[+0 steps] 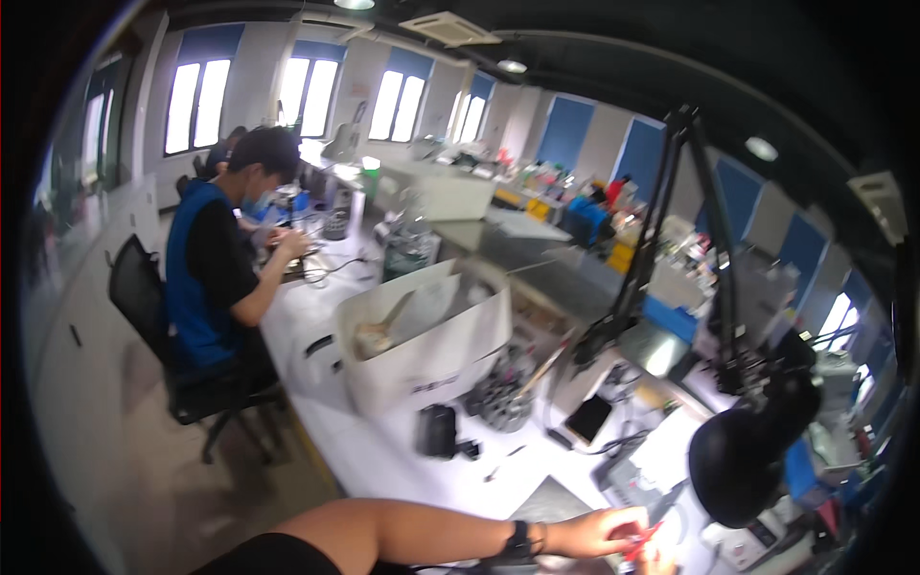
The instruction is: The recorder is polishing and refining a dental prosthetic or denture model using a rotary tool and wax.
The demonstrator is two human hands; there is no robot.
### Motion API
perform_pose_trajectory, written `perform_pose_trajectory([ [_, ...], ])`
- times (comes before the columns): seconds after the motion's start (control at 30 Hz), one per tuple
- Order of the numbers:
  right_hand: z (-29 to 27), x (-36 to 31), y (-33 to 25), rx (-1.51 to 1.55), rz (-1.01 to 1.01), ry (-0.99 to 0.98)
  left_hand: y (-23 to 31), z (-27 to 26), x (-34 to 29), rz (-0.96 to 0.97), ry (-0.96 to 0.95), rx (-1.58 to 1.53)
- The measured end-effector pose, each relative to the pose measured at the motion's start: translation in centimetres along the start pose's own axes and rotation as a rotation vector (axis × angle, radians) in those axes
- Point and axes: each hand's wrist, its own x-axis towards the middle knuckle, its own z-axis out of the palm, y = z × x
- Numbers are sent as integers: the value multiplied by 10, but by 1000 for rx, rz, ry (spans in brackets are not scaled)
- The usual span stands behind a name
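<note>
Here at the bottom of the view, our left hand [613, 530] reaches in with a dark watch [519, 542] on the wrist, its fingers bent in against a slim red piece [644, 542]; glare and blur mean we can't tell whether they grip it or merely touch it. Our right hand [659, 559] meets it from below, half cut off by the lower edge and washed out by light, so how open it is, we cannot say. The red piece sits between the two, low and right of centre, and we'd judge it light, fairly stiff and perhaps smooth enough to slip; a fingertip pinch at its middle looks the safer hold, with little squeeze in case it's fragile. Just right of the hands, a white box-shaped device [743, 544]; above, the black lamp head [733, 465] looms close. Out across the white table [311, 422] we pick up a dark flat screen [588, 419], a grey round holder [503, 398], a black device [438, 431] and a big white bin [431, 372]. Farther left, a co-worker in a blue vest [196, 278] bends over the same bench.
</note>
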Motion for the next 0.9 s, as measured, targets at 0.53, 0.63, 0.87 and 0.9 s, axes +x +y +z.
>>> perform_pose_trajectory([
  [0.53, 11, 15, -130, 517, -35, -1, 14, -18, -8, -271, 81, 178],
  [0.63, 14, 20, -116, 253, -368, 211, 6, -11, -12, -172, 173, 64],
  [0.87, 12, 13, -121, 102, -200, 205, 12, -5, -1, -132, 142, 20],
  [0.9, 13, 13, -123, 108, -214, 207, 16, -8, -2, -222, 100, -52],
])
